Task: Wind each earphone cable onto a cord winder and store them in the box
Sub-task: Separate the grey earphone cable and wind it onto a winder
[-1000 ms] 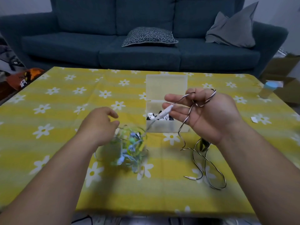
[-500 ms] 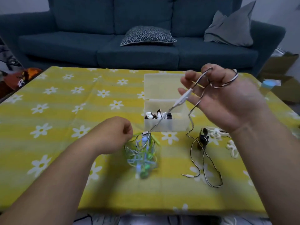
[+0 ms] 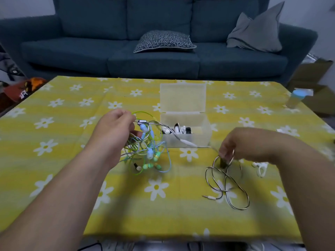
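Both forearms reach in from the near edge over a yellow tablecloth (image 3: pixel 72 160) printed with white daisies. Nearest on the right lies a plug (image 3: pixel 208 197), the end of a black-and-white striped cable (image 3: pixel 225 180) that lies in loose loops on the cloth. Above the loops, the right hand (image 3: pixel 233 149) points its fingers down and pinches the cable where it meets a small dark piece (image 3: pixel 222 163) standing on the cloth. Whether the fingers also grip that piece cannot be told. Just right of the hand a white winder (image 3: pixel 261 168) lies flat.

From the right hand the cable runs left along the cloth through a white remote (image 3: pixel 188 142) in front of the box and up toward the left hand (image 3: pixel 114 131). That hand is curled, with its fingers closed on a tangle (image 3: pixel 146 151) of green and blue earphones. The top of the tangle is lifted and its lower strands and buds rest on the cloth.

Behind, between the hands, sits a clear box (image 3: pixel 199 140) with its lid (image 3: pixel 183 96) tipped back; black and white earphones (image 3: pixel 175 130) lie inside. A bottle (image 3: pixel 294 98) stands at the far right edge. Beyond the table is a blue sofa (image 3: pixel 154 60) with a patterned cushion (image 3: pixel 164 41) and a grey one (image 3: pixel 257 29).
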### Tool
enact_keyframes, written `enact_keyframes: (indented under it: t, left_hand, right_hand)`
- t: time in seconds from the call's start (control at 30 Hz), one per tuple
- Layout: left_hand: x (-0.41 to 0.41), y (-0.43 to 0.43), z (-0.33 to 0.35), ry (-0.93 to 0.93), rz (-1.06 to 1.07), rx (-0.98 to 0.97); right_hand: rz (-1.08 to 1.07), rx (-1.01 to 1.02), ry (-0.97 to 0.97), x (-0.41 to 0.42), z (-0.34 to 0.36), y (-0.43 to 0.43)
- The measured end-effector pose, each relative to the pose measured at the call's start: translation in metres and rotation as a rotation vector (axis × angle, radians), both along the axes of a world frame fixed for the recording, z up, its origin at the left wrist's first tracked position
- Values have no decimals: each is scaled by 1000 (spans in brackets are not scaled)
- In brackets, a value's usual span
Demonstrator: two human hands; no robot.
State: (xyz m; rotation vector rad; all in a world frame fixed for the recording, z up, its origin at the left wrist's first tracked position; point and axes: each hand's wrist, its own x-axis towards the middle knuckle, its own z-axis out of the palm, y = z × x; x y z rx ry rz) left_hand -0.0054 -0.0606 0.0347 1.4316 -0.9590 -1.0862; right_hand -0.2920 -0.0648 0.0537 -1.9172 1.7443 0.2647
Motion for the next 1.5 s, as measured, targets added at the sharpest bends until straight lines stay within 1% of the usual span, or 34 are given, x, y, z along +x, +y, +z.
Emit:
enact_keyframes:
  t: [0.07, 0.1, 0.13, 0.17, 0.2, 0.23, 0.27, 0.3, 0.33, 0.37, 0.4, 0.47, 0.53, 0.63, 0.7, 0.77, 0.87, 0.93, 0.97, 1.03, 1.13, 1.17, 1.23, 1.3, 1.37, 1.43, 1.5]
  left_hand:
    - [-3, 2, 3, -25, -41, -47]
    - [-4, 5, 5, -55, -68, -65]
    - [-5, 6, 6, -82, -102, -81]
    - [-5, 7, 7, -100, -142, -97]
    - [-6, 8, 7, -108, -179, -110]
    - [-7, 8, 7, -104, -209, -116]
    - [-8, 9, 7, -91, -228, -122]
    - [-9, 9, 7, -74, -241, -127]
    - [-11, 9, 7, -53, -252, -131]
    - [-12, 9, 8, -31, -262, -133]
    - [-13, 10, 8, -4, -273, -133]
    - [-15, 11, 9, 53, -300, -127]
    - [-16, 12, 10, 91, -311, -110]
    - [-15, 12, 9, 103, -296, -92]
    - [-15, 11, 8, 93, -264, -73]
    - [-13, 8, 5, 9, -217, -39]
    - [-6, 4, -4, -220, -155, -13]
    - [-1, 3, -6, -296, -136, 10]
    - [1, 3, -6, -319, -132, 21]
    - [3, 3, -4, -338, -132, 57]
    - [2, 4, -7, -373, -122, 99]
    - [1, 6, -7, -392, -144, 115]
    - [-1, 8, -6, -370, -219, 159]
    - [-5, 11, -3, -272, -298, 203]
    - [-10, 15, 2, -160, -380, 229]
    - [-14, 17, 5, -37, -408, 228]
    - [-18, 17, 4, 58, -342, 230]
  right_hand:
    - [62, 101, 70, 4, -1, 1]
    - [90, 110, 107, 6, 0, 1]
    - [122, 83, 137, 10, 2, 2]
    - [152, 16, 127, 15, 3, 3]
    - [156, -88, 43, 24, 5, 4]
    - [119, -207, -117, 34, 6, 6]
    - [58, -304, -323, 45, 6, 8]
    - [-10, -345, -525, 56, 5, 9]
    - [-65, -327, -686, 67, 3, 10]
    - [-101, -282, -787, 75, 0, 11]
    - [-118, -240, -840, 82, -4, 11]
    - [-125, -188, -854, 92, -13, 11]
    - [-139, -178, -836, 98, -19, 12]
    - [-162, -211, -777, 101, -23, 12]
    - [-175, -279, -730, 100, -22, 11]
    - [-194, -360, -652, 96, -19, 8]
    - [-171, -470, -488, 87, -11, 4]
    - [-172, -491, -430, 80, -6, 2]
    - [-179, -485, -435, 76, -3, 1]
    - [-222, -461, -547, 72, 2, 2]
    - [-287, -404, -800, 73, 12, 7]
    - [-290, -370, -870, 76, 14, 9]
    - [-319, -253, -1065, 85, 15, 13]
    - [-391, -97, -1244, 91, 14, 14]
    - [-435, -14, -1311, 93, 12, 14]
    - [-458, -13, -1347, 94, 10, 12]
    - [-473, -36, -1387, 94, 9, 11]
